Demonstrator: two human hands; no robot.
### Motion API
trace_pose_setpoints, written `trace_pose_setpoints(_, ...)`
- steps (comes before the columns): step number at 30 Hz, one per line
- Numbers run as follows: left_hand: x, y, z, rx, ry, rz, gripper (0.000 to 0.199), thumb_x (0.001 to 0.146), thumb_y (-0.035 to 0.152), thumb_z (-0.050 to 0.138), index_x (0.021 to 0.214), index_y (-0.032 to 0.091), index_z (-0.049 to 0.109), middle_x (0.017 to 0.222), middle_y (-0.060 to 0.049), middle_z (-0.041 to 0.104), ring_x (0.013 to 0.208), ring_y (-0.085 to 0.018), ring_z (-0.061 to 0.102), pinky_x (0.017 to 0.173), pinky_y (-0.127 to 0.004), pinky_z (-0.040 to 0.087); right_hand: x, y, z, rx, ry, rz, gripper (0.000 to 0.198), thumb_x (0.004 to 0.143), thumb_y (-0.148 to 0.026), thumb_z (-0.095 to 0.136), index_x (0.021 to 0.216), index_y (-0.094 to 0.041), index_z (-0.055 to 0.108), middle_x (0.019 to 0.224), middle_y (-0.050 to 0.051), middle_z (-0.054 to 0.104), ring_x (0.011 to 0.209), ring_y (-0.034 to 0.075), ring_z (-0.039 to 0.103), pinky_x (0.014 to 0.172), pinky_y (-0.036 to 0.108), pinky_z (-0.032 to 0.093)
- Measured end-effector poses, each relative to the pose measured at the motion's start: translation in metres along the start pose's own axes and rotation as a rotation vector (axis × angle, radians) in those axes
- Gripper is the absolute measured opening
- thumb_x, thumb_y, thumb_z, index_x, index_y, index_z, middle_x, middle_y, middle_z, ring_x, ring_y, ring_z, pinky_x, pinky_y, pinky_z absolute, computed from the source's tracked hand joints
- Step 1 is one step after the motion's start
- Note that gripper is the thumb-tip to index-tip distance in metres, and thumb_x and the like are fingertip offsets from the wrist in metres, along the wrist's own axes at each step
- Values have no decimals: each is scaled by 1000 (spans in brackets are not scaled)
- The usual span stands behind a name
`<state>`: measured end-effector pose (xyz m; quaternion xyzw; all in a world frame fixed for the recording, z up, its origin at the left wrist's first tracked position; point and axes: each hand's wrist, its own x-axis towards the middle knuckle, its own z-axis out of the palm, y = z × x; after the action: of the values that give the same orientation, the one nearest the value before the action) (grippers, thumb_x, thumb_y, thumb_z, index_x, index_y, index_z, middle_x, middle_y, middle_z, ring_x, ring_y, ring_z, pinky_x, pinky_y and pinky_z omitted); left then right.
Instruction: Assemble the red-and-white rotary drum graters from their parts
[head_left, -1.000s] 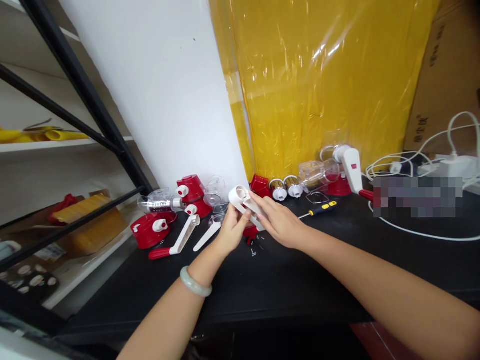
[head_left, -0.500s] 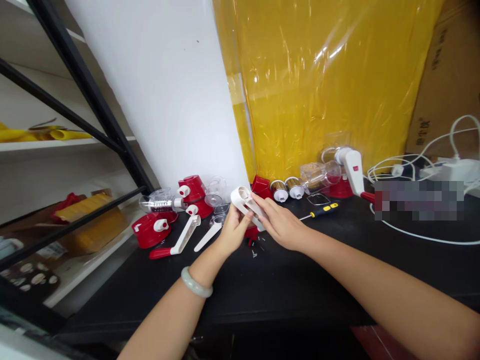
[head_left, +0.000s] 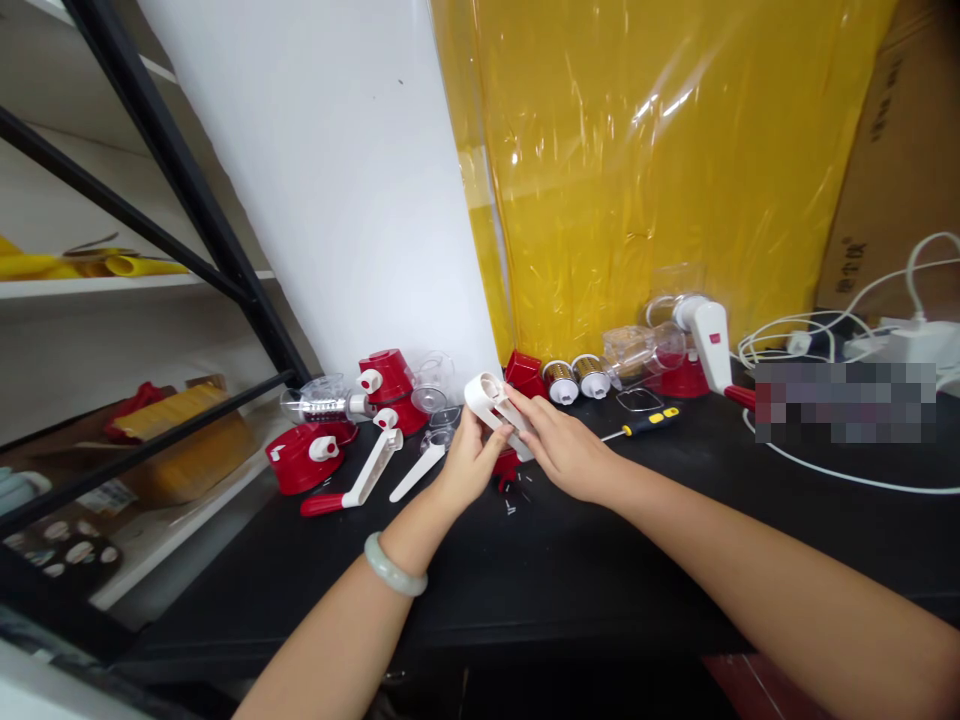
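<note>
Between both hands is a white hollow plastic crank arm (head_left: 480, 394), its round end up and turned toward the wall. My left hand (head_left: 466, 462) is closed around its left side, with the thumb across the front. The fingers of my right hand (head_left: 568, 450) press on its right edge, closed on the same part. Behind and below my hands a red piece (head_left: 507, 464) shows partly. Small screws (head_left: 511, 508) lie on the black table (head_left: 525, 580) just in front. A screwdriver (head_left: 651, 421) with a black and yellow handle lies right of my right hand.
At left are a crank handle with red grip (head_left: 352, 492), a flat white cover strip (head_left: 416, 474), a red base (head_left: 301, 458) and a red housing (head_left: 390, 388). Two drum graters (head_left: 591, 378) and an assembled grater (head_left: 709, 345) stand right. White cables (head_left: 832, 462) lie beyond.
The view has shifted very slightly. Both hands keep hold of the white crank arm in almost the same place.
</note>
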<state>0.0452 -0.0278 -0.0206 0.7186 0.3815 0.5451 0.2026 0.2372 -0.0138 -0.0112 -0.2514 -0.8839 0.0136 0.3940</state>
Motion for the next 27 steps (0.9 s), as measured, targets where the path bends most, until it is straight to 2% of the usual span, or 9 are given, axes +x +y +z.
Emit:
trace_pose_setpoints(4, 0, 8, 2, 75, 3, 37, 46, 92, 41, 56, 130, 19, 41, 118, -11, 60, 105, -23, 61, 94, -38, 47, 0, -1, 0, 30, -7, 23, 59, 100, -28, 32, 155, -24, 12, 119, 14, 56, 94, 25, 62, 83, 45, 52)
trace_pose_setpoints(10, 1, 14, 1, 162, -8, 59, 43, 93, 40, 54, 128, 18, 42, 113, -11, 62, 100, -24, 62, 89, -36, 47, -1, -1, 0, 78, 14, 1, 60, 99, -25, 34, 155, -25, 11, 133, 16, 52, 109, 27, 59, 89, 47, 51)
trace_pose_setpoints(13, 0, 14, 1, 206, -5, 80, 42, 93, 39, 53, 127, 18, 42, 116, -12, 62, 103, -24, 61, 91, -38, 46, -1, 0, 0, 91, 11, 8, 60, 99, -26, 35, 155, -24, 13, 128, 15, 53, 108, 26, 59, 88, 46, 51)
trace_pose_setpoints(16, -2, 16, 2, 226, 3, 104, 40, 95, 39, 50, 128, 17, 43, 122, -14, 59, 111, -25, 58, 96, -40, 44, 0, -2, -1, 69, 14, 15, 57, 99, -29, 36, 153, -23, 22, 116, 12, 56, 99, 25, 60, 84, 43, 52)
trace_pose_setpoints(20, -4, 18, 4, 133, 29, 77, 40, 94, 40, 51, 127, 17, 48, 126, -14, 58, 119, -26, 56, 103, -41, 41, 1, -8, -4, -7, 41, -30, 54, 98, -30, 40, 151, -26, 32, 100, 9, 56, 89, 22, 57, 81, 41, 52)
trace_pose_setpoints(24, -3, 16, 6, -55, 76, -18, 42, 90, 44, 58, 124, 18, 53, 126, -12, 61, 119, -25, 57, 102, -39, 43, 1, -9, -5, -7, 90, -50, 54, 96, -31, 46, 149, -30, 36, 106, 9, 54, 96, 23, 55, 84, 41, 51)
trace_pose_setpoints(27, -2, 17, 8, -166, 91, -102, 39, 89, 46, 59, 116, 18, 55, 121, -11, 64, 113, -24, 61, 97, -38, 47, 1, -8, -4, 76, 129, -29, 57, 95, -32, 48, 150, -26, 33, 110, 10, 53, 100, 23, 54, 90, 42, 49)
